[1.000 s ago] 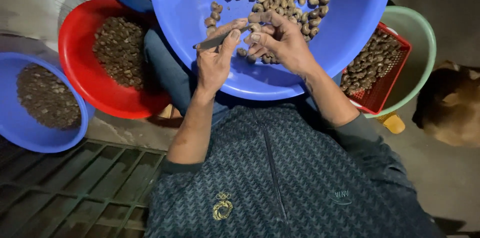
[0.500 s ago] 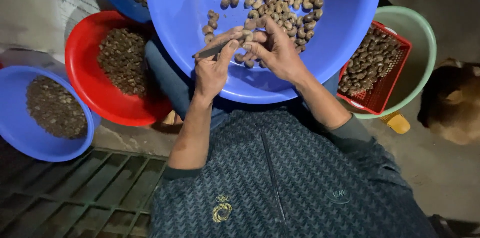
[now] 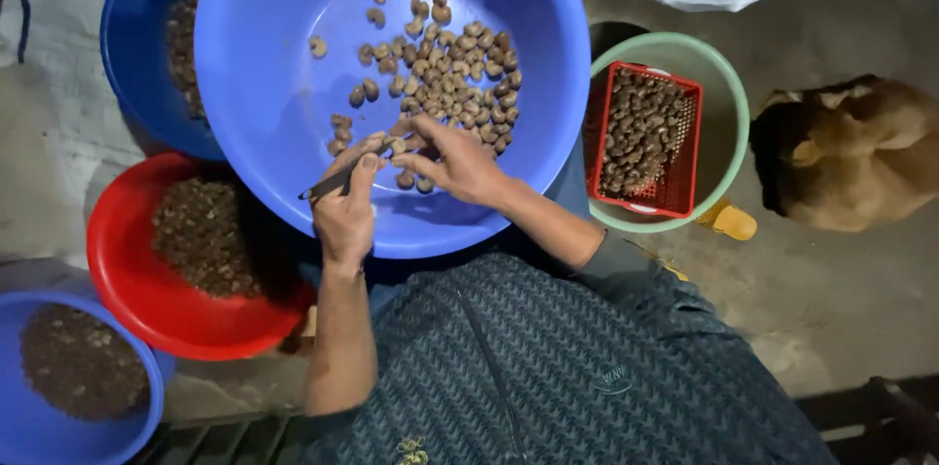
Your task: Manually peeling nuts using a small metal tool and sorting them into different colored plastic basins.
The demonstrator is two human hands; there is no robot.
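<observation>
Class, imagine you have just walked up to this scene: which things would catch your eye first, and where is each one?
The big blue basin at top centre holds a heap of pale cashew nuts. Over its near edge, the left hand grips a thin dark tool while the right hand pinches a nut. A red bowl of brown bits sits lower left, a red basket of nuts on the right.

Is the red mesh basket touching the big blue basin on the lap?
Apart. The head view shows a dark gap and the green bowl's rim between the red mesh basket and the big blue basin.
</observation>
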